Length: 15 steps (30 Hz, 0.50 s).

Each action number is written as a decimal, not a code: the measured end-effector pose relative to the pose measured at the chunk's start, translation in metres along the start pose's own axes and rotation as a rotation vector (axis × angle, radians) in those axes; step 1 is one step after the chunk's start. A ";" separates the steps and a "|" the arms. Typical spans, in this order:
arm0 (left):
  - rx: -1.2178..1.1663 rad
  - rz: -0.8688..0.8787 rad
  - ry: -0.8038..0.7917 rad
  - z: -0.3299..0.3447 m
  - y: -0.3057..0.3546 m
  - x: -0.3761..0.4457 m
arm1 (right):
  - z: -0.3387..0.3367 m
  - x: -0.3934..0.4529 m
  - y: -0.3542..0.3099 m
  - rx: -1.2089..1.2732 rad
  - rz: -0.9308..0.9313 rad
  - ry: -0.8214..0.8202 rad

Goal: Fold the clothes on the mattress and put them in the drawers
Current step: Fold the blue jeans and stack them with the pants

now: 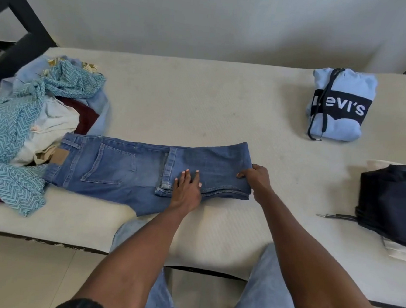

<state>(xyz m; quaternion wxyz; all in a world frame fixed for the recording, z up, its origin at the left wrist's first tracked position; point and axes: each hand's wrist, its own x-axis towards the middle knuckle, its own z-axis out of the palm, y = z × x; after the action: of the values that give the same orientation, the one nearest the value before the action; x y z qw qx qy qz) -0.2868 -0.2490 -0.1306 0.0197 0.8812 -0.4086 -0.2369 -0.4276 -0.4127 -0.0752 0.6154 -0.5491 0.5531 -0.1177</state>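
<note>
In the head view, a pair of blue jeans [132,170] lay across the near part of the mattress [201,100], waistband toward the pile on the left and the legs doubled back so that the hems rested near the middle of the garment. The left hand [186,189] lay flat on the denim just beside the hems, fingers straight, apparently pinning the upper layer so it would not slide. The right hand [255,180] gripped the folded edge at the jeans' right end, thumb over the top and fingers curled round the fold, probably to bring that end over toward the waistband for the next fold.

At the left edge of the mattress sat a heap of unfolded clothes [30,116]: teal zigzag fabric, something white, something maroon, and pale blue beneath; the jeans' waistband touched it. On the far right a light blue hoodie [339,103] sat folded with its printed panel up, well apart from the jeans. Nearer on the right, a dark folded garment [392,205] rested on a white one, seemingly a stack of finished items. No drawers were visible. Judging by the heap, much folding remained.
</note>
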 end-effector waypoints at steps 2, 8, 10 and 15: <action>-0.064 0.089 -0.080 -0.004 0.029 -0.004 | -0.036 0.000 -0.002 -0.032 -0.018 0.088; -0.666 0.207 -0.368 -0.022 0.155 -0.019 | -0.162 -0.032 -0.030 -0.323 -0.031 0.464; -0.943 0.136 -0.448 -0.033 0.187 -0.022 | -0.182 -0.052 -0.045 -0.415 -0.017 0.588; -1.353 0.101 -0.460 -0.082 0.200 -0.022 | -0.113 -0.092 -0.091 -0.582 -0.224 0.568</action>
<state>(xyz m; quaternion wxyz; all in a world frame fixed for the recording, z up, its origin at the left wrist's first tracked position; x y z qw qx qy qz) -0.4054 -0.3787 -0.0029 0.4860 0.5835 -0.2063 -0.6171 -0.5101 -0.4389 0.0729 0.2410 -0.7026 0.6478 -0.1694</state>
